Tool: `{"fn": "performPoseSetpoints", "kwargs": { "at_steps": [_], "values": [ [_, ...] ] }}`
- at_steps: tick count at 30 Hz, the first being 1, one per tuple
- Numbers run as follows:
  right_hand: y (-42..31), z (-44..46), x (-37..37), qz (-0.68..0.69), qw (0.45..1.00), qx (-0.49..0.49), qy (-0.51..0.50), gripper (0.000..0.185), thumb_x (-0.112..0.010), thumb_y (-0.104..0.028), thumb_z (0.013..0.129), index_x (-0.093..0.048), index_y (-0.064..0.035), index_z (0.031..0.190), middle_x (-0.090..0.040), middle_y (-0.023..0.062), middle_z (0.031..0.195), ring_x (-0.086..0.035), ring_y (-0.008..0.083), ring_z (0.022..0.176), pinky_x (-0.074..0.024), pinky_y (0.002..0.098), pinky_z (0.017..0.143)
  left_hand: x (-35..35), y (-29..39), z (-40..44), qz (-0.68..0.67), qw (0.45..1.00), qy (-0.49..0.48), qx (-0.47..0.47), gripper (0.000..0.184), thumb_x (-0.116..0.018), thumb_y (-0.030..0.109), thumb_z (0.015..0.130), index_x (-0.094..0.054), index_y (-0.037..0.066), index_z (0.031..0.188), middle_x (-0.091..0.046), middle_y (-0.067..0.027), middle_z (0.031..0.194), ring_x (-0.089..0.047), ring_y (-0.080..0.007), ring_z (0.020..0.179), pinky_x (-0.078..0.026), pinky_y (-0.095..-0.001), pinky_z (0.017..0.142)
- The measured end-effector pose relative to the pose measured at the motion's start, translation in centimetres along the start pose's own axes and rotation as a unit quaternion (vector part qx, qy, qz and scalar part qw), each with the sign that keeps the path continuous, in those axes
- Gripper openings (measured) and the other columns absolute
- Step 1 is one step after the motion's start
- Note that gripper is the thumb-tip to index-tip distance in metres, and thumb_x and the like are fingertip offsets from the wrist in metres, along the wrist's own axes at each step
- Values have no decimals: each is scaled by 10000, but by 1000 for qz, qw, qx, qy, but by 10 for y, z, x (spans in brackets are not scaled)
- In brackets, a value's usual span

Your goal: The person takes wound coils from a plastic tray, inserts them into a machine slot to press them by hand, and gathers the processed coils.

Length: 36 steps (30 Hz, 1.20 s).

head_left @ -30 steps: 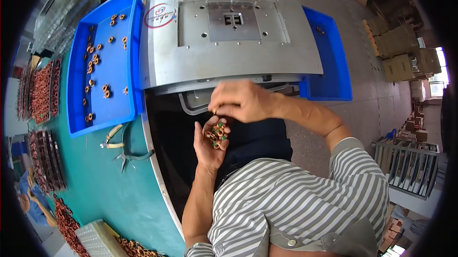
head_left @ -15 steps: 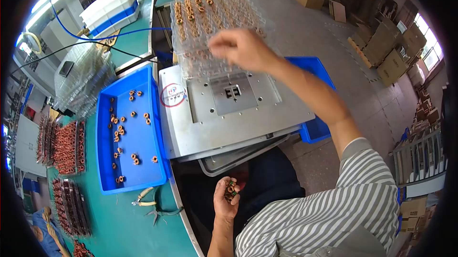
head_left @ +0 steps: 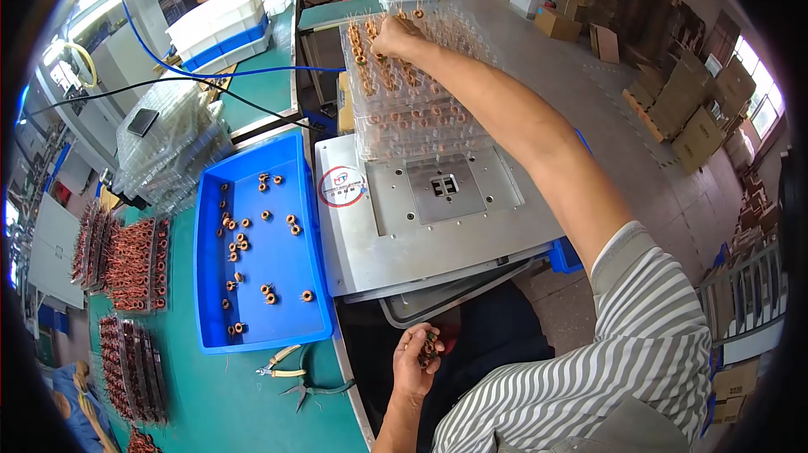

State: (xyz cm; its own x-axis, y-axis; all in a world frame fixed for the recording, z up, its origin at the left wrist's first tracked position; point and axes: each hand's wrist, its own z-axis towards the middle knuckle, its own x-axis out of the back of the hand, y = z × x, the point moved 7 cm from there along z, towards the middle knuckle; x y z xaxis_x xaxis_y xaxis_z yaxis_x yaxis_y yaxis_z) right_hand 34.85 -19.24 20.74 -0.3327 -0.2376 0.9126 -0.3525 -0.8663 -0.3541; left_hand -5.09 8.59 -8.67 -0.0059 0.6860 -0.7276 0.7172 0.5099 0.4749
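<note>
My left hand (head_left: 411, 369) is closed around several small copper-wound ring coils (head_left: 430, 350), low in front of my body. At the far end of my reach, my right hand (head_left: 397, 37) is over the top clear plastic tray (head_left: 480, 53) of a stack, its fingers drawn together among rows of standing coils (head_left: 358, 45). What those fingertips pinch, if anything, is hidden. The tray stack stands on the back of a metal plate fixture (head_left: 362, 243) with a small slotted opening in its middle.
Loose coils lie scattered in a blue bin (head_left: 290, 201) left of the fixture. Cutters (head_left: 282, 360) and dark-handled pliers (head_left: 316, 389) rest on the green table (head_left: 227, 407). Trays packed with coils (head_left: 136, 264) stand at the left. Another person's arm (head_left: 93, 411) shows lower left.
My right hand has moved forward from above the tray's near edge to the coil rows at its far left. My left hand still holds its coils. The whole view has shifted slightly.
</note>
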Motion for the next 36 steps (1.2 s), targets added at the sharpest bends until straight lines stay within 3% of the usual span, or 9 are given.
{"fn": "performPoseSetpoints", "kwargs": {
  "at_steps": [3, 5, 9, 11, 13, 17, 21, 28, 36],
  "values": [
    [6, 8, -9, 35, 999, -16, -3, 408, -672, -230, 738, -673, 2, 1074, -646, 218, 1157, -636, 311, 1088, -515, 372, 909, -3, 2, -1, -1, 1000, -12, -2, 182, -613, 226, 917, -589, 84, 1028, -638, -70, 942, -621, -166, 719, -365, -189, 410],
    [9, 13, -8, 62, 997, -21, 52, 356, -745, -246, 673, -708, 16, 911, -701, 166, 897, -693, 264, 832, -541, 366, 725, -2, 2, -2, -4, 1000, -14, -3, 186, -617, 223, 915, -585, 85, 1035, -639, -70, 943, -621, -167, 722, -365, -188, 411],
    [10, 8, -4, 101, 994, 28, 1, 279, -717, -237, 694, -707, -7, 851, -699, 125, 861, -688, 210, 734, -527, 345, 660, -1, 4, -4, -2, 1000, -17, -14, 186, -617, 222, 915, -583, 86, 1037, -638, -71, 943, -622, -168, 712, -366, -188, 407],
    [-3, -26, 21, 167, 973, 154, 40, 241, -677, -229, 737, -671, -8, 834, -677, 104, 810, -657, 156, 641, -495, 318, 571, 1, 3, -2, 1, 1000, -17, -18, 188, -618, 225, 913, -580, 85, 1032, -635, -72, 946, -621, -167, 697, -368, -187, 403],
    [-7, -70, 38, 248, 944, 215, 34, 190, -622, -183, 828, -606, 1, 872, -655, 96, 802, -633, 149, 611, -505, 291, 551, 0, 3, -3, 0, 1000, -20, -19, 185, -616, 228, 915, -578, 85, 1027, -634, -73, 947, -622, -166, 694, -370, -187, 400],
    [14, -185, 3, 430, 853, 228, -189, 88, -555, -87, 925, -534, -3, 910, -633, 88, 859, -640, 133, 706, -552, 272, 585, -4, 6, -3, 3, 998, -34, -47, 194, -591, 258, 935, -566, 85, 1019, -619, -74, 954, -627, -153, 702, -382, -185, 386],
    [57, -308, -72, 424, 800, 204, -373, 110, -625, -75, 897, -573, 14, 935, -631, 76, 856, -606, 104, 699, -534, 268, 609, -6, 16, -4, 26, 994, -35, -100, 231, -570, 308, 957, -557, 89, 1028, -615, -70, 956, -625, -131, 703, -373, -167, 371],
    [92, -401, -106, 469, 743, 114, -464, 156, -689, -71, 860, -638, 33, 965, -653, 64, 851, -593, 91, 675, -498, 232, 625, -12, 22, -6, 84, 986, 31, -139, 196, -595, 261, 951, -567, 79, 1018, -622, -53, 940, -594, -103, 686, -363, -163, 382],
    [103, -424, -106, 448, 722, 175, -497, 139, -682, -88, 866, -644, 22, 943, -653, 51, 767, -598, 89, 645, -492, 232, 590, -26, 7, -12, 118, 985, 32, -121, 158, -593, 234, 953, -580, 77, 963, -639, -46, 908, -602, -101, 665, -362, -163, 377]
  ]
}}
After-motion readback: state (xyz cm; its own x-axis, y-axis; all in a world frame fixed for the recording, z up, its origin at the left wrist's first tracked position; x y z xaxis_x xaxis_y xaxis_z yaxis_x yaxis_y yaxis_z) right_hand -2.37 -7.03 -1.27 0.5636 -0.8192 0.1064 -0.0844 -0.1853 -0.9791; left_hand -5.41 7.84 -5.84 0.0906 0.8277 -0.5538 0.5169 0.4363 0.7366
